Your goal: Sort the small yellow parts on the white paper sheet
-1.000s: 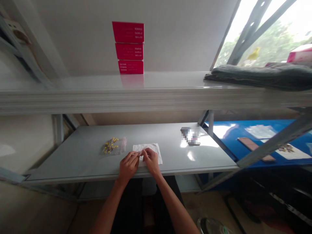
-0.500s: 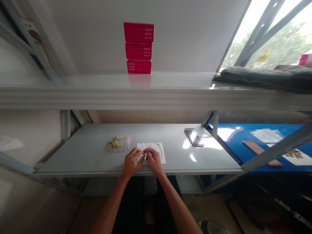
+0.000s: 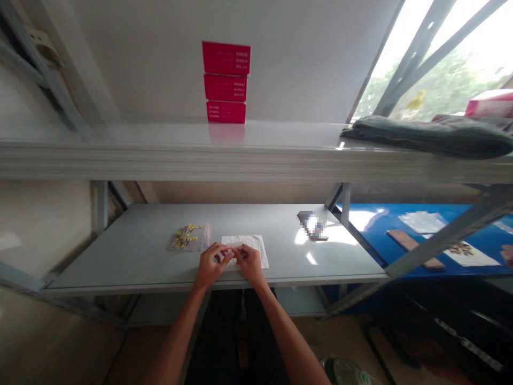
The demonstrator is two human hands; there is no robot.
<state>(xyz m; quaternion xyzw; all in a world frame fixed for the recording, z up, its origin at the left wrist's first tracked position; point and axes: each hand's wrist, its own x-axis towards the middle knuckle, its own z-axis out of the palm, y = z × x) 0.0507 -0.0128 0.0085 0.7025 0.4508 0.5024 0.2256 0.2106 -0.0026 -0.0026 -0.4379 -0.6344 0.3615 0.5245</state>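
Over a white cloth or paper sheet (image 3: 256, 247) near the shelf's front edge, both my hands meet with their fingertips close together. My left hand (image 3: 211, 263) is pinched, thumb against forefinger, on something too small to make out. Also closed in a pinch is my right hand (image 3: 249, 263), with a tiny dark thing at its fingertips that I cannot name. Left of the sheet lies a clear zip bag (image 3: 203, 237) with several small yellow-and-dark pieces (image 3: 185, 236) on or in it.
A blurred-out flat object (image 3: 315, 225) lies right on the grey shelf (image 3: 140, 240). Red boxes (image 3: 226, 88) and a folded grey cloth (image 3: 425, 136) are on the upper shelf. Beyond the metal post, a blue table (image 3: 368, 214) holds a brown case (image 3: 412, 247); a hand (image 3: 507, 255) shows at its edge.
The view has shifted slightly, moving the scene left. My left fingers have rounded into a more open ring, while both hands stay over the white sheet. A hand has appeared at the far right.
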